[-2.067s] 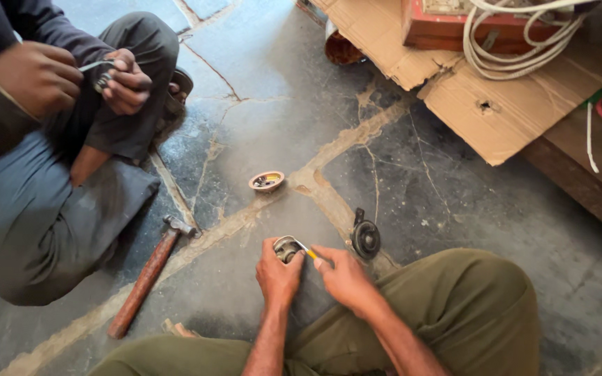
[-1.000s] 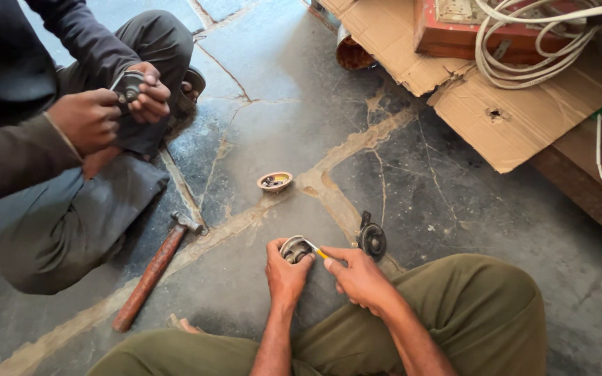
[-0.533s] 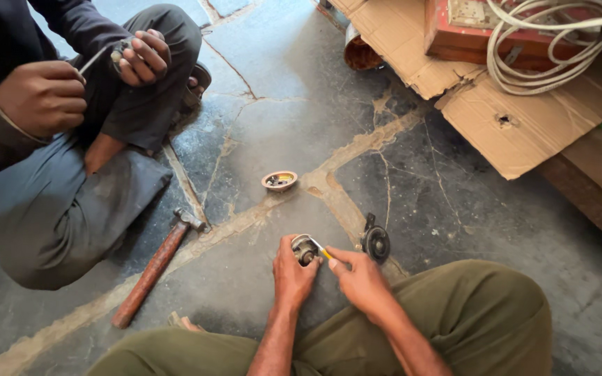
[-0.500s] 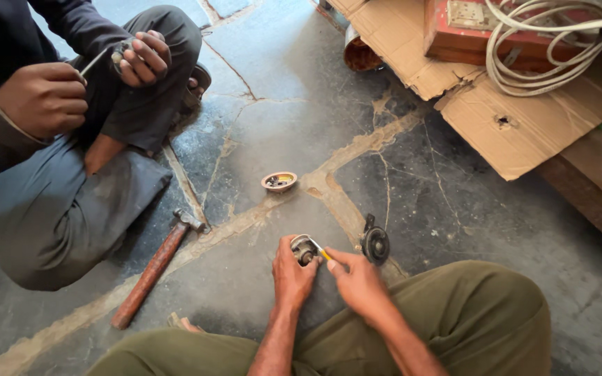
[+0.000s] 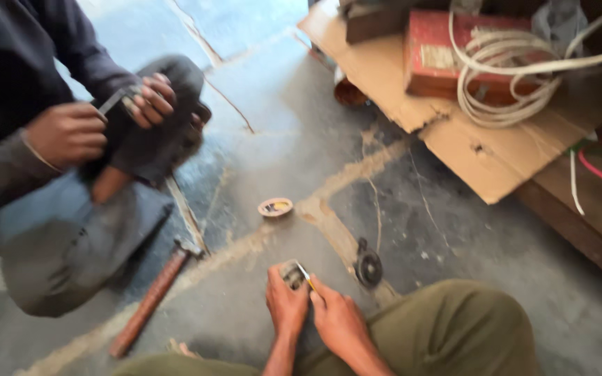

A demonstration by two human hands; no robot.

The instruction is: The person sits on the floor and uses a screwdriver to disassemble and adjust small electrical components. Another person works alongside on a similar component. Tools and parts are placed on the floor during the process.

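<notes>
The person sits on a grey stone floor (image 5: 301, 139) with knees in green trousers. The left hand (image 5: 286, 306) is curled around a small round metal part (image 5: 292, 273), with the fingers wrapped close about it. The part sits low in the middle of the view, just above the person's lap and over the floor. The right hand (image 5: 339, 322) is just beside the left one, touching it. Its fingers pinch a thin tool with a yellow handle (image 5: 306, 276), and the tip of the tool meets the metal part (the picture is blurry, so the exact kind of tool is hard to tell).

On the floor just to the right of the hands lies a dark round disc part (image 5: 368, 265). A little farther up sits a small shallow dish (image 5: 274, 207) with something yellow in it. To the left lies a hammer (image 5: 155, 296) with a reddish handle, its head pointing up toward a crack in the floor.

Another person (image 5: 50, 174) in dark clothes crouches at the upper left. That person's two hands hold a small grey thing between them.

At the upper right, flat cardboard (image 5: 482, 150) lies on the floor. A red box (image 5: 447, 63) sits on it, with a coil of white cable (image 5: 517, 83) on top.
</notes>
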